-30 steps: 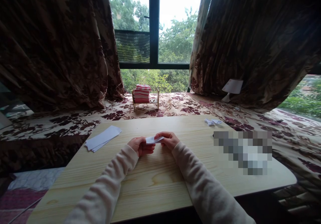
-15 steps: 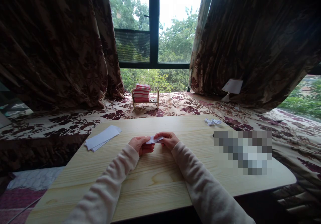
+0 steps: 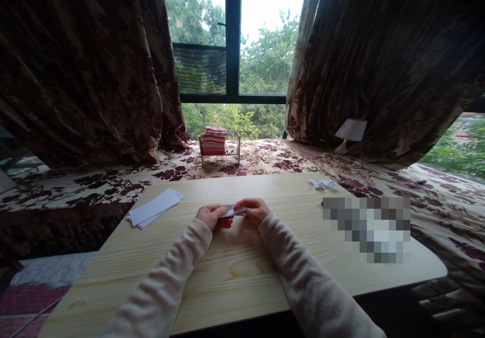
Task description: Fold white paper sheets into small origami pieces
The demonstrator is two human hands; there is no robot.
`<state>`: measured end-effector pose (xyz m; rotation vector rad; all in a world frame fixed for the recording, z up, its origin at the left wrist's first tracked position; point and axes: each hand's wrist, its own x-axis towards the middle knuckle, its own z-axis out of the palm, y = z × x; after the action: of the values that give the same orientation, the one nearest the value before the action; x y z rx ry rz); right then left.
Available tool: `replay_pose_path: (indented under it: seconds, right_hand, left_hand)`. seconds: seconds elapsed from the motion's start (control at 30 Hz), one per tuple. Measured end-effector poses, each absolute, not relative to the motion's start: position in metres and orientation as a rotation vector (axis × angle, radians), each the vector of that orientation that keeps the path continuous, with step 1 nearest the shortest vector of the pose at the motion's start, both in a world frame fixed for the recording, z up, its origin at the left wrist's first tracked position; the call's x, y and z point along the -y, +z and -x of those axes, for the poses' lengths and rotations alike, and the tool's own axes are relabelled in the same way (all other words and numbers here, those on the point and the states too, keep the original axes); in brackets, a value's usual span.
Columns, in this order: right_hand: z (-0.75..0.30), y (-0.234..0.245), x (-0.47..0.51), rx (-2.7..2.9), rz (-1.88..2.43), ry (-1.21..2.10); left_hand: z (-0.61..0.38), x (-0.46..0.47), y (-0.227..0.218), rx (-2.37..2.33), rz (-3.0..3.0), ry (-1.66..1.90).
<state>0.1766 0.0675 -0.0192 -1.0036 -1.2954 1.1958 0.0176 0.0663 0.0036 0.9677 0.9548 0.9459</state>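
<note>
A small piece of white paper (image 3: 229,210), apparently folded, is held between both hands just above the wooden table (image 3: 235,257). My left hand (image 3: 212,216) pinches its left end, thumb on top and fingers beneath. On the right end, my right hand (image 3: 255,210) has its thumb and fingers closed on the paper. The fingers cover part of it, so its full shape cannot be made out. To the left lies a stack of white paper strips (image 3: 156,207). Small folded white paper pieces (image 3: 321,183) rest near the table's far right edge.
A blurred-out object (image 3: 367,232) lies at the table's right side. Behind the table, a patterned cloth (image 3: 265,158) carries a small rack (image 3: 238,148) with folded striped cloths (image 3: 214,141). A white lamp (image 3: 350,131) stands by the right curtain (image 3: 364,50).
The paper between my hands has tilted slightly, and my left hand has shifted a little to the right. Everything else looks the same.
</note>
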Motion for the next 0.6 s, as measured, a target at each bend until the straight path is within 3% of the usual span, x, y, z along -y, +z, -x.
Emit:
replay_pose_path:
  seconds: [0.6]
  right_hand:
    - [-0.177,-0.009,-0.065,1.189,1.046,1.223]
  left_hand:
    - [-0.019,-0.068,0.001,-1.002,-0.979,1.055]
